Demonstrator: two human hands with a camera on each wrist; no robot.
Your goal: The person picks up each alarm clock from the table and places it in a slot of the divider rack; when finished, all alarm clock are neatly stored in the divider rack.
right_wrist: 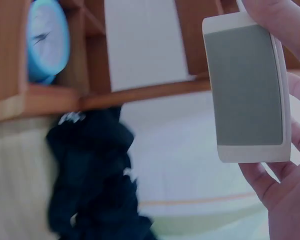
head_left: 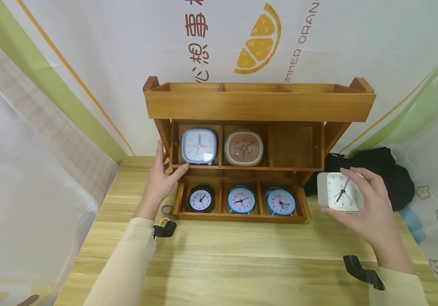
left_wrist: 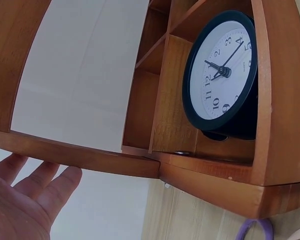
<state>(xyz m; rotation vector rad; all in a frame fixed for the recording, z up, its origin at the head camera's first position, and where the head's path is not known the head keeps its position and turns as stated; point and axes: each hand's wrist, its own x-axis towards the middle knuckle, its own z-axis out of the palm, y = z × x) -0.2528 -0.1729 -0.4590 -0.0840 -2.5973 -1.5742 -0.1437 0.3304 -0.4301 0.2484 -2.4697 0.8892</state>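
Note:
My right hand (head_left: 360, 199) grips a white square clock (head_left: 342, 192) in the air to the right of the wooden shelf (head_left: 241, 106); the clock's grey back (right_wrist: 245, 85) shows in the right wrist view. My left hand (head_left: 162, 180) rests with straight fingers against the shelf's left side post (left_wrist: 80, 155). The upper row holds a blue square clock (head_left: 199, 146) and a beige one (head_left: 243, 147), and its right compartment (head_left: 291, 146) is empty. Below stand a black round clock (head_left: 201, 199) (left_wrist: 222, 75) and two blue round clocks (head_left: 241, 199) (head_left: 280, 201).
A black cloth (head_left: 379, 170) (right_wrist: 95, 185) lies right of the shelf, with something blue (head_left: 411, 221) beside it. A purple hair tie (head_left: 166, 209) lies by the shelf's left foot. The wooden table (head_left: 241, 263) stretches in front; printed curtains close in on both sides.

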